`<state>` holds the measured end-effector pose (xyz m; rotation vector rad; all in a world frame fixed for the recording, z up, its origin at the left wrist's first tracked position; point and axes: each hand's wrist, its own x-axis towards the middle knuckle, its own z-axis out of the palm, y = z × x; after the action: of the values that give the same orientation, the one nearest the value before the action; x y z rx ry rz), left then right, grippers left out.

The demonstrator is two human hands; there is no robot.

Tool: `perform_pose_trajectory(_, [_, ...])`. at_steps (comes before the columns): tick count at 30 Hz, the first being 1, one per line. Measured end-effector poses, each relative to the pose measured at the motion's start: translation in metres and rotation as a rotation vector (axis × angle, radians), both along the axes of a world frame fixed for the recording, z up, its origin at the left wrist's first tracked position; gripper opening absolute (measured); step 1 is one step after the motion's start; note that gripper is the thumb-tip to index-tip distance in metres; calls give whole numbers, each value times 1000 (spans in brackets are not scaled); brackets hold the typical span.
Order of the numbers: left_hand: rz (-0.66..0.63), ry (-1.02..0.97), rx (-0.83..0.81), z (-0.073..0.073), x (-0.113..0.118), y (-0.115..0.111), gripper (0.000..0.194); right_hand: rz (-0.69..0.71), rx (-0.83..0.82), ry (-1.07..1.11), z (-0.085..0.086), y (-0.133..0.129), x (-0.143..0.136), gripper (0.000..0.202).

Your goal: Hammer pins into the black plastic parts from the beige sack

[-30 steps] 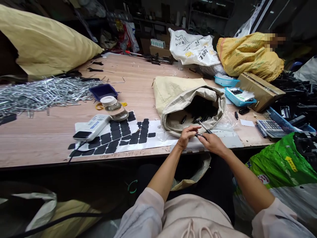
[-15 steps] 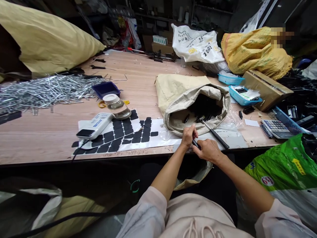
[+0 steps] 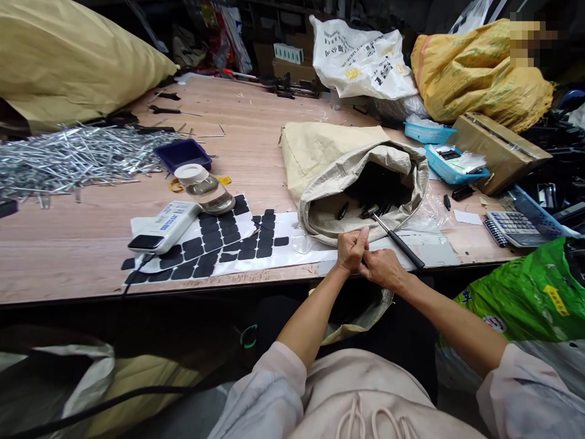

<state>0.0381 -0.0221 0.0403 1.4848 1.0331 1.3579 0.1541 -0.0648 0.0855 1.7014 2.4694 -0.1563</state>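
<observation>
My left hand (image 3: 351, 249) is closed, with its thumb pressed on top, just in front of the open mouth of a beige woven sack (image 3: 315, 210). Against it sits my right hand (image 3: 384, 268), also closed. A small black part lies between the two hands, and the fingers now hide almost all of it. To the right of my hands, a hammer (image 3: 397, 239) rests with its head inside the sack's mouth and its black handle on the table edge. Several small black pieces (image 3: 342, 210) lie inside the sack. Below my hands, another open sack (image 3: 361, 326) hangs under the table edge.
Left on the table are a heap of metal rods (image 3: 86, 158), a dark blue tray (image 3: 183, 155), a jar (image 3: 205, 190), a white device (image 3: 165, 228) and black sticker sheets (image 3: 219, 235). Blue baskets (image 3: 457, 174), a carton (image 3: 498, 149), a calculator (image 3: 516, 227) and a green bag (image 3: 516, 292) stand right.
My hands have come closer together, and the black part that showed between them is now mostly covered by fingers. The camera view has shifted slightly; the hammer and sack stay in place.
</observation>
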Motion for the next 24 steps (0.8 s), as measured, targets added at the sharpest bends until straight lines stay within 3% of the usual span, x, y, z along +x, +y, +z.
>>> perform_pose_trajectory(7, [77, 15, 16, -1, 1, -3, 67, 140, -53, -64, -4, 11, 4, 48])
perform_pose_trajectory(14, [78, -18, -29, -2, 0, 5, 60, 78, -12, -37, 7, 12, 2, 46])
perform_pose_trajectory(18, [-8, -51, 15, -5, -5, 12, 43, -90, 84, 207, 5, 13, 16, 35])
perform_pose_trajectory(21, [-80, -65, 55, -9, -8, 17, 26, -227, 140, 528, -3, 15, 33, 29])
perform_pose_trajectory(24, [-145, -58, 68, -14, -8, 21, 23, -279, 156, 826, -10, 13, 44, 27])
